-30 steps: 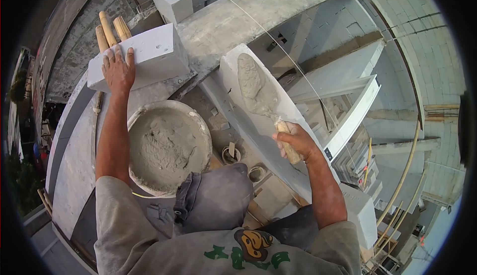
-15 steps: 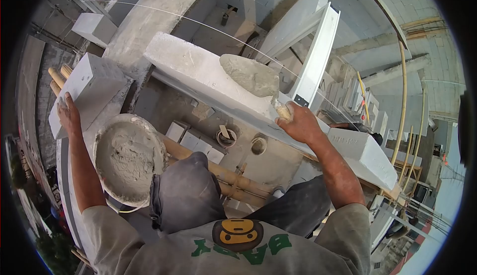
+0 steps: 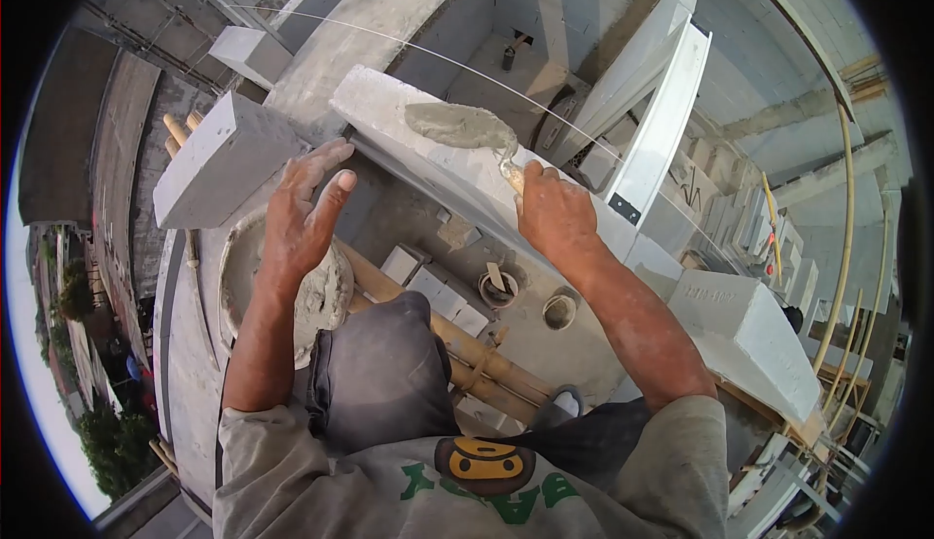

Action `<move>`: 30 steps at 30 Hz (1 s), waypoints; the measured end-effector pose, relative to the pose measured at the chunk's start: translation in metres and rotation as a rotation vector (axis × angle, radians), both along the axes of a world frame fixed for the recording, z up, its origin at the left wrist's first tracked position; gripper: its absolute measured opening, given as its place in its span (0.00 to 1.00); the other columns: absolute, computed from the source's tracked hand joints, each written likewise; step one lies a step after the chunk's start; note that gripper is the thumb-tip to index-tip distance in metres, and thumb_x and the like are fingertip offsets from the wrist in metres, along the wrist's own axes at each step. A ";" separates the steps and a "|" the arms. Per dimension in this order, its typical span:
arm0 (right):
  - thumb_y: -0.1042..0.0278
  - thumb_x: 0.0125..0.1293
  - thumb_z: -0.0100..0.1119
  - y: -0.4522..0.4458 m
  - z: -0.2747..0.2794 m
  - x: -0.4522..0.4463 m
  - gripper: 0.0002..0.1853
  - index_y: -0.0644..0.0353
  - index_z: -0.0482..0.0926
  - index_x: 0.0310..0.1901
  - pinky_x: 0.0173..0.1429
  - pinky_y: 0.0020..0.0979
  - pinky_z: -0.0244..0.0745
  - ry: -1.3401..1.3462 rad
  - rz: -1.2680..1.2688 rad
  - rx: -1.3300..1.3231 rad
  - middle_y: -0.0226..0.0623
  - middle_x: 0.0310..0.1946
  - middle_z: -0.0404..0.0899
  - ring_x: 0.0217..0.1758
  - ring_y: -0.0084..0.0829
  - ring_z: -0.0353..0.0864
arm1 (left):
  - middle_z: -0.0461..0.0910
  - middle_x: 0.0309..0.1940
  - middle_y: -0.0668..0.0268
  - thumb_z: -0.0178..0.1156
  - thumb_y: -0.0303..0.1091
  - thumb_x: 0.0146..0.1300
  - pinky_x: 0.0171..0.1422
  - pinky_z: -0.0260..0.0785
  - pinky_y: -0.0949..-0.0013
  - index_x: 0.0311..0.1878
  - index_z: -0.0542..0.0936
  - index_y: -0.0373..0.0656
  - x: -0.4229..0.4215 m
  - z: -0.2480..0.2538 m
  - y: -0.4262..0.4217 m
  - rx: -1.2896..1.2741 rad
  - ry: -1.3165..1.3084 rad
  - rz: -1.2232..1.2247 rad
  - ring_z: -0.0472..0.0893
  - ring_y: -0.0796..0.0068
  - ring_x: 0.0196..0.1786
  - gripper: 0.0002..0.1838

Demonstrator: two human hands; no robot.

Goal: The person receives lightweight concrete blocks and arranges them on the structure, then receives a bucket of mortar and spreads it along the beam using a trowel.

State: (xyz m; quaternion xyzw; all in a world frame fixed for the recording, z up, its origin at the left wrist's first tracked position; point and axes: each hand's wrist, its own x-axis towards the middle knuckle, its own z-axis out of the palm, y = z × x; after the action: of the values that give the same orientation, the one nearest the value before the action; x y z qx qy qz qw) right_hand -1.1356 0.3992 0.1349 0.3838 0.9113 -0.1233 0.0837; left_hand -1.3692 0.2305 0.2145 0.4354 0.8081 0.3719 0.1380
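My right hand [image 3: 559,210] is closed around the handle of a trowel [image 3: 511,171]. Wet grey mortar [image 3: 457,125] covers its blade, which is over the top of a long white block [image 3: 389,111]; whether it touches cannot be told. My left hand [image 3: 304,213] is empty, thumb and fingers apart, in the air above the rim of a mortar bucket [image 3: 331,320]. Left of that hand a loose white block [image 3: 219,155] sits tilted on the ledge. My forearm hides part of the bucket.
A taut white string [image 3: 457,74] runs above the long block. Beyond stands a white metal beam [image 3: 666,116]. Another large block [image 3: 744,330] rests at the right. Bamboo poles [image 3: 477,364] cross below my knees, with two small buckets [image 3: 498,286] on the lower floor.
My left hand has come off the loose block and moved right, towards the long block. The trowel with its mortar has shifted left along the long block. The whole view has turned slightly.
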 end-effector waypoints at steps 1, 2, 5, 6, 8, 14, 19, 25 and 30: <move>0.64 0.61 0.57 -0.002 -0.003 0.004 0.16 0.67 0.69 0.44 0.40 0.39 0.79 0.011 0.006 -0.002 0.51 0.37 0.78 0.38 0.45 0.83 | 0.75 0.56 0.50 0.55 0.46 0.66 0.70 0.56 0.56 0.58 0.75 0.39 0.010 0.012 -0.001 -0.053 0.145 -0.177 0.72 0.54 0.62 0.24; 0.67 0.60 0.57 -0.004 -0.009 0.014 0.14 0.67 0.68 0.43 0.38 0.39 0.79 0.022 0.021 0.054 0.51 0.36 0.77 0.36 0.45 0.83 | 0.76 0.56 0.52 0.56 0.45 0.65 0.70 0.56 0.54 0.57 0.75 0.39 0.021 0.023 0.000 -0.107 0.286 -0.349 0.72 0.54 0.62 0.23; 0.71 0.58 0.56 -0.006 -0.013 0.042 0.13 0.66 0.68 0.42 0.36 0.38 0.80 0.031 0.036 0.103 0.49 0.34 0.77 0.34 0.43 0.84 | 0.76 0.55 0.55 0.57 0.44 0.64 0.71 0.54 0.50 0.56 0.76 0.40 0.055 0.056 0.009 -0.233 -0.040 -0.465 0.73 0.55 0.61 0.22; 0.73 0.57 0.56 -0.006 -0.013 0.047 0.13 0.66 0.68 0.43 0.36 0.37 0.80 0.031 0.032 0.099 0.47 0.34 0.76 0.34 0.43 0.84 | 0.76 0.55 0.56 0.57 0.45 0.64 0.71 0.54 0.50 0.57 0.75 0.41 0.067 0.059 0.012 -0.229 0.081 -0.564 0.74 0.56 0.60 0.23; 0.71 0.58 0.56 -0.011 -0.019 0.061 0.14 0.66 0.67 0.43 0.37 0.37 0.79 0.009 0.002 0.059 0.48 0.34 0.77 0.35 0.43 0.84 | 0.76 0.54 0.57 0.56 0.47 0.64 0.71 0.54 0.50 0.59 0.73 0.43 0.097 0.061 0.013 -0.222 0.237 -0.781 0.74 0.59 0.59 0.24; 0.63 0.61 0.56 -0.018 0.013 0.056 0.18 0.70 0.67 0.44 0.45 0.43 0.77 0.037 -0.145 -0.201 0.56 0.37 0.78 0.39 0.50 0.82 | 0.76 0.53 0.59 0.56 0.49 0.64 0.71 0.57 0.52 0.61 0.71 0.44 0.168 0.069 0.029 -0.367 0.199 -1.296 0.75 0.60 0.58 0.27; 0.50 0.64 0.53 -0.035 0.032 -0.012 0.28 0.75 0.68 0.47 0.53 0.45 0.72 0.190 -0.316 -0.674 0.63 0.40 0.78 0.48 0.56 0.79 | 0.78 0.49 0.57 0.60 0.44 0.62 0.52 0.74 0.64 0.57 0.74 0.40 0.172 0.051 0.035 -0.068 -0.077 -1.048 0.80 0.58 0.48 0.24; 0.48 0.65 0.53 -0.058 -0.009 -0.072 0.29 0.74 0.69 0.49 0.40 0.42 0.77 0.271 -0.449 -0.677 0.55 0.34 0.80 0.37 0.45 0.84 | 0.82 0.40 0.56 0.60 0.41 0.62 0.45 0.72 0.62 0.49 0.79 0.39 0.141 0.048 0.053 0.171 -0.362 -0.725 0.81 0.56 0.41 0.18; 0.52 0.66 0.53 -0.073 -0.018 -0.040 0.25 0.71 0.69 0.50 0.46 0.43 0.75 0.475 -0.336 -0.432 0.52 0.35 0.80 0.41 0.44 0.83 | 0.81 0.38 0.52 0.59 0.38 0.64 0.44 0.72 0.65 0.52 0.78 0.35 0.130 0.041 0.058 0.150 -0.388 -0.660 0.82 0.62 0.40 0.19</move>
State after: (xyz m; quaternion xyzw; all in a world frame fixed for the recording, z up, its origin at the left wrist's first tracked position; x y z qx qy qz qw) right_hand -1.1757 0.3264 0.1165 0.4625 0.7824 -0.4107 -0.0724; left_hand -1.2396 0.2889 0.2559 0.6026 0.5540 0.4410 0.3681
